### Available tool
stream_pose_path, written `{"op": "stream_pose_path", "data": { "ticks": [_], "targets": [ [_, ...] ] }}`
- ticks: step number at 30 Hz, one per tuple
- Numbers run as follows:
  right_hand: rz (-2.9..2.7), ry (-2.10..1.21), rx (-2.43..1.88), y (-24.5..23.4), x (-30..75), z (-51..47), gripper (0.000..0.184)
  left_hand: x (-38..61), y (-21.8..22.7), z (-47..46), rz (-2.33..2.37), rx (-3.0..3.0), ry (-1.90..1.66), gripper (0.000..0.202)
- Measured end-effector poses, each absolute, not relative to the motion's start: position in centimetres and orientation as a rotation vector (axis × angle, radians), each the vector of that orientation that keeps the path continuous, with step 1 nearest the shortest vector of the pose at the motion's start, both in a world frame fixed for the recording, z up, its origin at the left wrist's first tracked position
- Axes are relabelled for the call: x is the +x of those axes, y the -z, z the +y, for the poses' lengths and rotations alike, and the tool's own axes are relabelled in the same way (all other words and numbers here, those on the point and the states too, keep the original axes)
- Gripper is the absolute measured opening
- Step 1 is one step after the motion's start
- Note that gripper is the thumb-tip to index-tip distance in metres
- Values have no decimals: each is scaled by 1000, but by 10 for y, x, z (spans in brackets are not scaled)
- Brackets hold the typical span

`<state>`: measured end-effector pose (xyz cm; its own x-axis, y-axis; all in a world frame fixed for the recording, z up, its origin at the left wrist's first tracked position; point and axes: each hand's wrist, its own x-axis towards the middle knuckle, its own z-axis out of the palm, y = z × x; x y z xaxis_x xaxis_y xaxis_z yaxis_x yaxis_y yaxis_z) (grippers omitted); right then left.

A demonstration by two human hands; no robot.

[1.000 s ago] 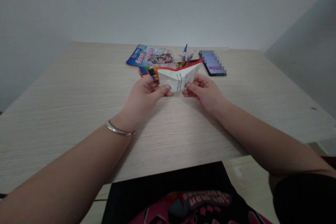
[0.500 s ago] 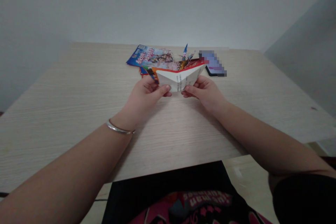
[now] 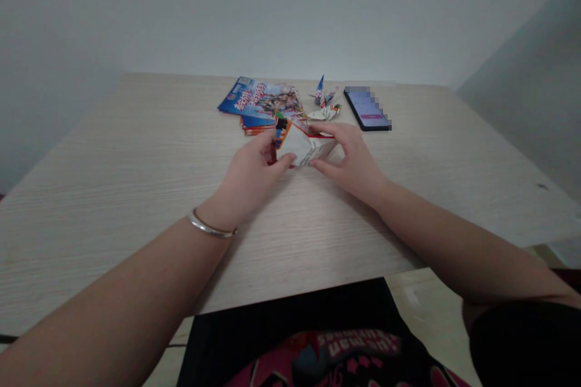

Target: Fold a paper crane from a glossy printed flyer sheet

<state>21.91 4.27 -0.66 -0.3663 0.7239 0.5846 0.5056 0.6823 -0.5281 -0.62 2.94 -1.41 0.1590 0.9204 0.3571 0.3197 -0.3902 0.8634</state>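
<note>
A creased sheet of printed paper (image 3: 297, 144), white with an orange and black patterned edge on its left part, is held up between both hands just over the table. My left hand (image 3: 258, 169) grips its left side, thumb in front and fingers behind. At the right side, my right hand (image 3: 347, 160) has its thumb at the lower edge and its fingers over the top edge, closed round the paper. The paper bends in at the middle along a crease. Part of its back is hidden by the hands.
Behind the hands lies a stack of printed leaflets (image 3: 258, 98), blue on top. Two folded paper cranes (image 3: 323, 112) stand to the right of it, and a phone (image 3: 367, 110) lies farther right. A wall (image 3: 290, 12) rises behind the table (image 3: 136, 163).
The paper has been lowered and folded in narrower, uncovering the second crane and the phone's edge. My right fingers have moved from behind the paper to over its top edge.
</note>
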Motion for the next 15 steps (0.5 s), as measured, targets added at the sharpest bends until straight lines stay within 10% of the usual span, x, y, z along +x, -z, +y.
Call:
{"op": "stream_pose_path", "data": {
  "ticks": [6, 15],
  "targets": [
    [-2053, -496, -1021, 6, 218, 42, 61, -7, 21, 34, 1004, 1733, -1284, 87],
    [-1845, -841, -977, 4, 219, 38, 50, -14, 8, 30, 1121, 2139, -1293, 87]
  ]
}}
